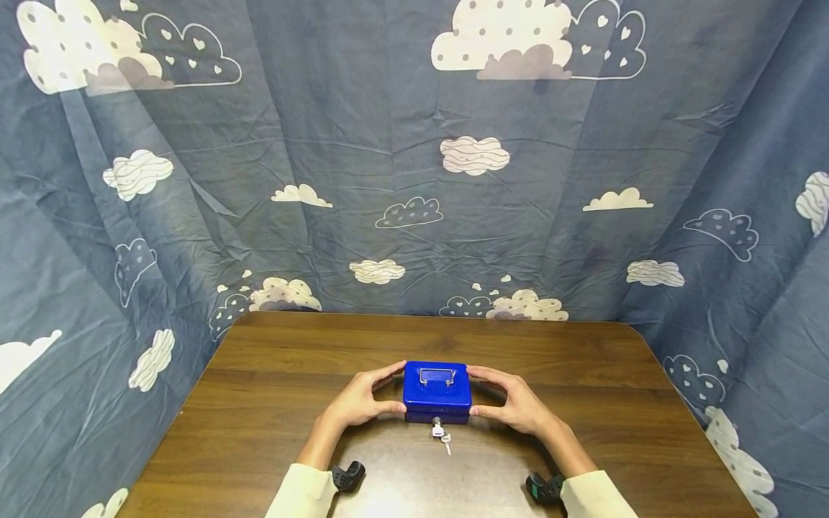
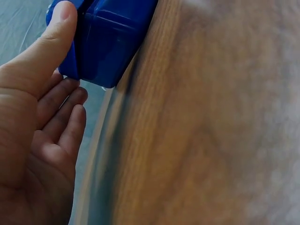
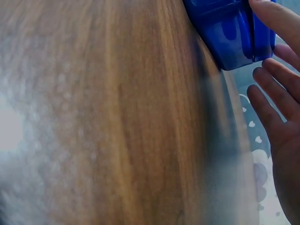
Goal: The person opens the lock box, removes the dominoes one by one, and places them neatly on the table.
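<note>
A blue metal cash box [image 1: 437, 396] with a folding wire handle on its lid stands near the middle of the wooden table. Its lid is down. From the lock at its front hangs a pair of small keys [image 1: 438, 432]. My left hand [image 1: 356, 400] holds the box's left side, thumb at the front corner and a fingertip at the back corner. Mirroring it, my right hand [image 1: 520, 404] grips the right side. In both wrist views the thumbs lie on the box, while the lower fingers stay relaxed. Whether the base touches the table cannot be told.
The brown wood-grain table [image 1: 291, 360] has rounded far corners. Behind and beside it hangs a dark blue curtain [image 1: 363, 144] with a cloud print. Black wrist devices [image 1: 350, 476] sit below both hands, by pale sleeves.
</note>
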`<state>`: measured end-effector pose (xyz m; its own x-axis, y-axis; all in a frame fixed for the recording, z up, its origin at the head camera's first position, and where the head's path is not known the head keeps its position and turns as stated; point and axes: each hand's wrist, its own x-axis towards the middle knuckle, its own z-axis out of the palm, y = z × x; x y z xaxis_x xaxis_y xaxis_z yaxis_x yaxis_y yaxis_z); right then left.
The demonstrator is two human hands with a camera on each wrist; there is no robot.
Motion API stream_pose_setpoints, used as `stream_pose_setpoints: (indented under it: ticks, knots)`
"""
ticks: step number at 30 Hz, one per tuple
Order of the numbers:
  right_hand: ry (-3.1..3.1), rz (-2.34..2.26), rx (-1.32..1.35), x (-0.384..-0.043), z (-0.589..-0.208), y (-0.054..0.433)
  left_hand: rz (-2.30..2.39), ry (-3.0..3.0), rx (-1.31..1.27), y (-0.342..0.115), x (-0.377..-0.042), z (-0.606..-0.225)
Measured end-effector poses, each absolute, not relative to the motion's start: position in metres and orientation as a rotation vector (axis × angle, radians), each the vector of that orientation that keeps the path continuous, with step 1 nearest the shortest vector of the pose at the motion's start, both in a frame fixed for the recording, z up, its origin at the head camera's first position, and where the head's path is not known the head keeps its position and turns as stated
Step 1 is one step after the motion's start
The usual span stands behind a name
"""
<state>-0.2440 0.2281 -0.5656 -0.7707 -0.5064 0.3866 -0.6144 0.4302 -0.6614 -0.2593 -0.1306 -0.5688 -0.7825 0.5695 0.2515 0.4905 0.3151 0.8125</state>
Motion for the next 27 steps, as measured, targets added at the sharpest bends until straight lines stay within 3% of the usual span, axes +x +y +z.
stream_pose_setpoints:
  ticks: [19,27]
  knots:
    - [-2.446,1.569,1.0,-0.2462,-0.5636,0.2268,1.574,2.43,0.95,-0.1311,-0.2623,-0.5698]
    - [-2.432,1.457,0.97,-0.2497,-0.5593,0.2257,1.551,2.487,0.943,-0.1293,-0.2643,-0.5687]
